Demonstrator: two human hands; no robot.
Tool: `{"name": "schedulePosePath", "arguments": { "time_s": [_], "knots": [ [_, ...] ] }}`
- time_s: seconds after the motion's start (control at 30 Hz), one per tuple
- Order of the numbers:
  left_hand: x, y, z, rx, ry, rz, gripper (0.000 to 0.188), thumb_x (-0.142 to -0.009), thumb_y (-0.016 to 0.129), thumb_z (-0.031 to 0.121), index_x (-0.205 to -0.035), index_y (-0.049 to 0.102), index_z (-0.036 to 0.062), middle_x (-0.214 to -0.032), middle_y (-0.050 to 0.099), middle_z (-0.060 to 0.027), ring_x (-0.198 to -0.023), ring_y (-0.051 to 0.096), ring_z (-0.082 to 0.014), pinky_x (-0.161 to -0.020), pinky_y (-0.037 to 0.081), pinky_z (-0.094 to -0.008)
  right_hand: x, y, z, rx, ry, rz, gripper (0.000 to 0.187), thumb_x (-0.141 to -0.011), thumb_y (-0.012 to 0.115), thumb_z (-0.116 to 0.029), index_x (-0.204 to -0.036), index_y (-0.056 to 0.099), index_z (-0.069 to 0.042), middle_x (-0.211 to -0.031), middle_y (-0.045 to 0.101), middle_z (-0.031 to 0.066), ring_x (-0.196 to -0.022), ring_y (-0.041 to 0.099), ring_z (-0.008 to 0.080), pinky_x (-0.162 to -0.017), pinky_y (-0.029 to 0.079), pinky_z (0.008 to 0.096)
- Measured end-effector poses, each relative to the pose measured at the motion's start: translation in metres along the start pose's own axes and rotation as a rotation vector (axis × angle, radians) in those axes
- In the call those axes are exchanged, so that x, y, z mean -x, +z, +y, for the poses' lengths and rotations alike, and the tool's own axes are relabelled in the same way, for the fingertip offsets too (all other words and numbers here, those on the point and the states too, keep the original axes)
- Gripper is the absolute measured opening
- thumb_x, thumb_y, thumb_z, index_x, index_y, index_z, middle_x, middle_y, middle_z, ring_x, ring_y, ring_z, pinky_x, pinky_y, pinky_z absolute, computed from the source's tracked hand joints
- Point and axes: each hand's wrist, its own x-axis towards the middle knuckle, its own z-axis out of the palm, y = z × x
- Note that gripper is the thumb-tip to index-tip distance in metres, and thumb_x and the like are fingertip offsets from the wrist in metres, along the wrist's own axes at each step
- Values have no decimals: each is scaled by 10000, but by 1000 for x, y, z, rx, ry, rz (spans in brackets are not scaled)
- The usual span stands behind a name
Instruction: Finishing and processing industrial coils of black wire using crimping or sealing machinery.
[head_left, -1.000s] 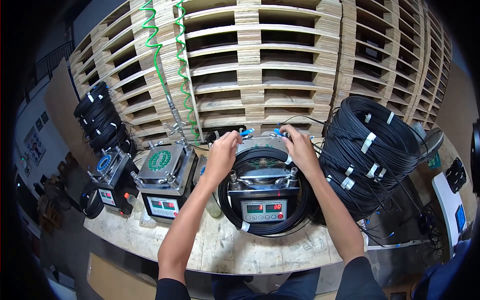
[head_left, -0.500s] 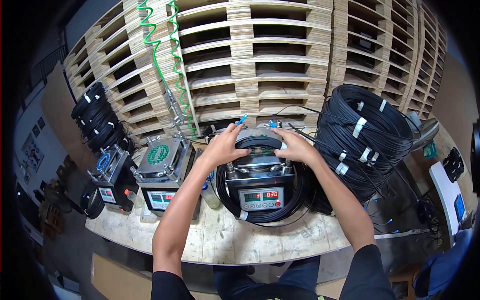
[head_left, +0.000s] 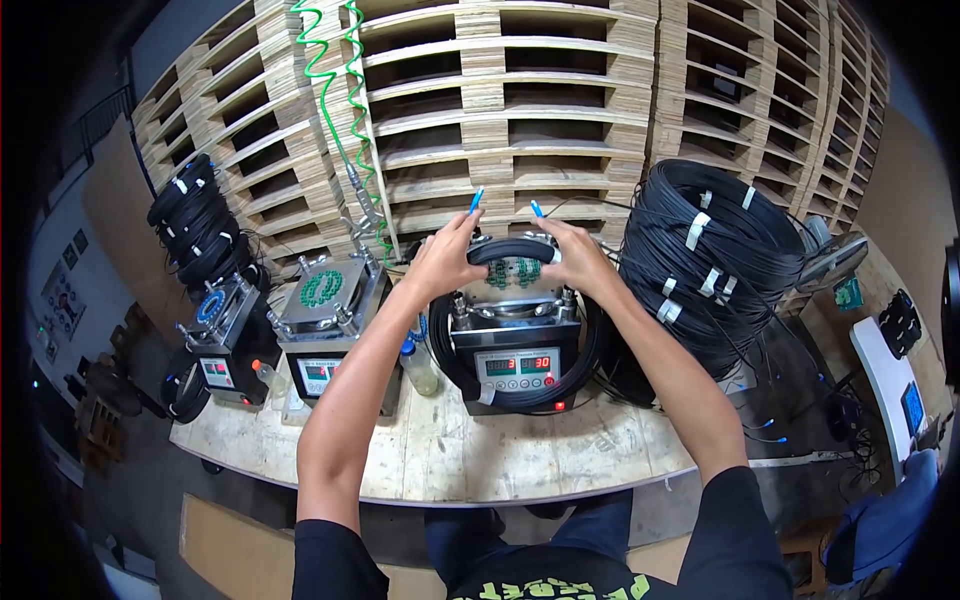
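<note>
Both my hands hold a coil of black cable point(head_left: 582, 372) that hangs as a loop around the front of the middle polishing machine point(head_left: 486, 386). My left hand point(head_left: 446, 260) grips the upper left of the loop, and my right hand point(head_left: 580, 262) the upper right, thumbs facing each other. A blue connector point(head_left: 476, 200) stands up above the left fingers. Above the right fingers points a second blue connector point(head_left: 537, 209). Between my thumbs shows the machine's metal top plate point(head_left: 508, 292), with rings of small green parts. My palms and the far fingers are partly hidden.
To the left stand two similar machines, one with a green ring point(head_left: 321, 288), one with a blue ring point(head_left: 211, 307). A blue-capped bottle point(head_left: 420, 372) is beside the middle machine. A tall stack of cable coils point(head_left: 700, 235) rises at right. Wooden pallets point(head_left: 560, 130) line the back.
My hands have raised the top of the cable coil, baring more of the metal plate. Both blue connectors now stand higher and more upright. The view has shifted slightly.
</note>
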Motion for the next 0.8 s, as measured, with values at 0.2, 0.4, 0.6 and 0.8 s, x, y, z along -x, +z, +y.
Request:
{"name": "schedulePosePath", "arguments": {
  "time_s": [0.2,0.4,0.6,0.8],
  "knots": [
    [3,-2,-3,136,77,-23,790,-759,749,199,-1443,418,-17,-1268,593,-259,-1146,601,-414,-983,484,-451,5,6,-24,36,-113,49,618,-703,763,-14,-1303,617,-21,-1145,680,273,-1004,692,390,-868,553,431],
    [9,-17,6,269,-47,-335,503,-852,681,204,-1228,509,-83,-1069,672,-317,-1039,666,-420,-905,513,-466,2,-2,-34,70,118,-126,442,-776,753,-6,-1203,641,-27,-967,700,268,-939,683,434,-799,553,483],
    [18,-23,11,249,19,-375,411,-899,698,293,-1073,576,-59,-787,683,-196,-765,685,-331,-720,523,-425,3,-4,-24,26,41,-156,331,-757,759,-10,-1064,650,50,-793,679,258,-751,685,397,-679,517,443],
    [51,-36,58,333,-51,-360,463,-905,727,380,-963,626,-68,-722,657,-228,-680,658,-349,-652,490,-424,36,-22,-44,170,-29,-275,376,-716,800,-86,-1039,695,77,-942,672,290,-955,656,432,-885,519,453]
  ]
}}
